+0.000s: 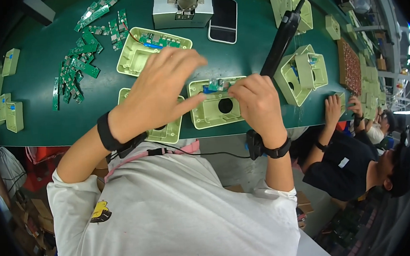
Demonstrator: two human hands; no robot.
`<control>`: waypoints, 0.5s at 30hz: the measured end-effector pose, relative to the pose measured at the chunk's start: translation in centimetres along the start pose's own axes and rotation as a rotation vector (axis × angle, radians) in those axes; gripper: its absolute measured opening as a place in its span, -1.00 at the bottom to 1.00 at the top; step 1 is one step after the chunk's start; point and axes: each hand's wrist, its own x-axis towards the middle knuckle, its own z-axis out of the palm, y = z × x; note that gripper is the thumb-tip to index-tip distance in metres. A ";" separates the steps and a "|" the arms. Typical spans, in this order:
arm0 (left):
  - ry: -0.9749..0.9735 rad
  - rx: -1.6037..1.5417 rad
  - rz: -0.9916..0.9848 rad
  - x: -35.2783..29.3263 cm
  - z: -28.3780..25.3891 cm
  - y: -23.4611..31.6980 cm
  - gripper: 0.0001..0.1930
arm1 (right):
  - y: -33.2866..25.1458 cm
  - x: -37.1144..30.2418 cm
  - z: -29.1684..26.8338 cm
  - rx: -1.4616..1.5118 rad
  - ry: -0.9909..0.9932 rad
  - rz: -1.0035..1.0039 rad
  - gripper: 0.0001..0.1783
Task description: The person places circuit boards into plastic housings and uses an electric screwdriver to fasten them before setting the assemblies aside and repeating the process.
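The small circuit board (217, 85), green with a blue part at its left end, sits at the far edge of a pale green housing (205, 114) on the table (104, 117), in front of the person. Whether it rests on the rim or is held just above cannot be told. The right hand (264, 106) has its fingers drawn together in a pinch at the board's right end; what they grip is hidden. A black corded tool (282, 41) slants down to this hand, its lower end out of sight behind the fingers, so whether it is held cannot be told. The left hand (158, 83) is spread and appears to grasp nothing, its thumb pointing toward the blue part; contact there is unclear.

Under the left wrist lies a 2nd housing (173, 131), partly covered. Beyond the left hand, a 3rd housing (134, 60) holds a green board (161, 39) with red and blue wires. Farther left is a loose heap of green boards (84, 67). At the far side stand a silver-grey device (183, 16) and, just beside it, a phone (222, 18). To the right, 2 overlapping housings (293, 86) lie near the tool. Farther right, a co-worker (348, 172) in a dark top has both hands at the table edge.
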 end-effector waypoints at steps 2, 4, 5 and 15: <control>0.053 0.384 0.213 -1.3 0.2 0.1 -0.46 | 0.0 -0.1 0.8 -0.027 -0.070 -0.058 -0.84; -0.085 0.409 0.201 -2.5 1.0 0.0 -0.33 | 0.3 0.1 1.4 -0.036 -0.108 -0.094 -0.84; -0.153 0.419 0.195 -2.9 1.4 -0.1 -0.26 | 0.5 0.1 1.8 -0.077 -0.100 -0.095 -0.84; -0.165 0.417 0.170 -3.6 1.9 -0.9 -0.32 | -0.4 0.6 3.2 -0.185 -0.088 -0.030 -0.83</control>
